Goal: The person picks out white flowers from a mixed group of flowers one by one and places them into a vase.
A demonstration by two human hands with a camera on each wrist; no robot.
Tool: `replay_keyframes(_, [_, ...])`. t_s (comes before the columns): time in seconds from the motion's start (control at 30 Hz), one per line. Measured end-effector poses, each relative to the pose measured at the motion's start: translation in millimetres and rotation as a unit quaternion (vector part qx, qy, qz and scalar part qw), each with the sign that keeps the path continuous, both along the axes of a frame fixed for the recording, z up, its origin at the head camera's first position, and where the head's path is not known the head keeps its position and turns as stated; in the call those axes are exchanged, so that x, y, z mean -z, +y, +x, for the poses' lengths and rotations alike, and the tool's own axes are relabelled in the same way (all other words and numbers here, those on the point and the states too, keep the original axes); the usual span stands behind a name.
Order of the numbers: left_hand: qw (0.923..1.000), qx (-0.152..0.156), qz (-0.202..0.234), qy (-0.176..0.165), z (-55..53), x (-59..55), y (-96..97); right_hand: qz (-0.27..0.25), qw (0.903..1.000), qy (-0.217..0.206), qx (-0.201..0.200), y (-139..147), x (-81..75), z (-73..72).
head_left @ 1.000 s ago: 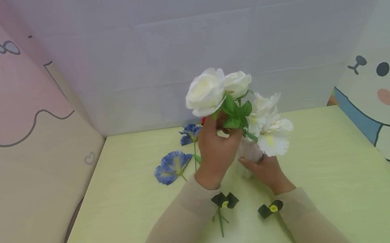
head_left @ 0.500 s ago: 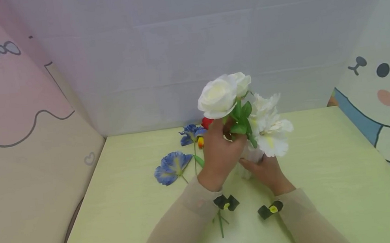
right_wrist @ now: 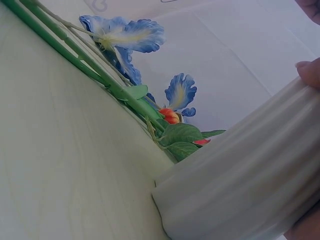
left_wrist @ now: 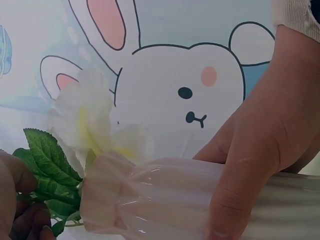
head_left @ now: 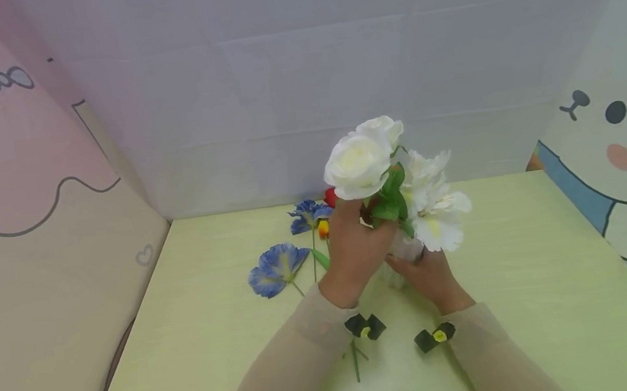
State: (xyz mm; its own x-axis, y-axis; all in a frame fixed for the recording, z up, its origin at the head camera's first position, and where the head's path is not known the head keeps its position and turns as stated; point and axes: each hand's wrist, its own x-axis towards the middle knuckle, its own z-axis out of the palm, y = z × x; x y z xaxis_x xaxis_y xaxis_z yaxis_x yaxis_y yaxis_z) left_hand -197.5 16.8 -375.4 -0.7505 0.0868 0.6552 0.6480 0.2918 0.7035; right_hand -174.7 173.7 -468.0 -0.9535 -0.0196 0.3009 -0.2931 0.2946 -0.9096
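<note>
My left hand (head_left: 359,248) pinches the leafy stem of a white artificial rose (head_left: 357,164) right at the vase's mouth. In the left wrist view its fingertips touch the green leaves (left_wrist: 52,160) just outside the rim. A white ribbed vase (left_wrist: 165,190) stands upright on the table, gripped round its body by my right hand (head_left: 434,278). Behind the held rose shows a second white rose (head_left: 384,129). White ruffled flowers (head_left: 439,220) lean out over the vase's right side. The stem ends inside the vase are hidden.
Left of the vase, blue ruffled flowers (head_left: 280,269) lie on the pale yellow table (head_left: 207,334). A red flower (head_left: 330,197) and an orange-yellow bud (head_left: 323,229) lie near the back edge. Green stems (head_left: 356,363) stick out below the left sleeve. Cartoon-printed panels surround the table.
My left hand has moved right and slightly down with the white rose, which now overlaps the second rose. The red flower and orange-yellow bud have come into sight. The right hand stays on the vase.
</note>
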Motion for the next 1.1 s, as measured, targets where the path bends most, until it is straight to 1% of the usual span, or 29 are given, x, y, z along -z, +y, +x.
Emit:
replay_keyframes(0.13, [1.0000, -0.005, 0.003, 0.005, -0.4, -0.2, 0.2, -0.006, 1.0000, -0.006, -0.001, 1, 0.6, -1.0])
replay_keyframes(0.33, [1.0000, 0.005, 0.003, -0.007, 0.5, 3.8, 1.1, -0.012, 0.9999, -0.007, -0.001, 1, 3.1, -1.4])
replay_keyframes(0.37, [0.9999, 0.006, 0.002, -0.008, 0.7, 4.1, 1.1, -0.011, 0.9999, -0.005, 0.000, 1, 3.4, -1.2])
replay_keyframes(0.47, [0.9999, -0.004, -0.015, 0.007, 0.4, 5.7, 1.0, -0.015, 0.9999, 0.005, 0.001, 1, 4.5, -1.3])
replay_keyframes(0.6, [0.9994, -0.004, -0.026, 0.025, -0.4, 8.6, 0.5, -0.028, 0.9991, 0.032, -0.008, 0, 5.5, -1.8])
replay_keyframes(0.77, [0.9997, 0.013, -0.014, 0.017, -0.9, 11.7, 0.0, -0.041, 0.9972, 0.061, -0.017, -1, 6.0, -2.5])
replay_keyframes(0.93, [0.9997, 0.013, -0.014, 0.018, -2.1, 13.3, -0.3, -0.045, 0.9965, 0.068, -0.019, -1, 4.5, -2.2])
replay_keyframes(1.1, [0.9997, 0.013, -0.015, 0.016, -2.5, 14.2, -0.5, -0.036, 0.9975, 0.058, -0.016, -1, 4.0, -1.2])
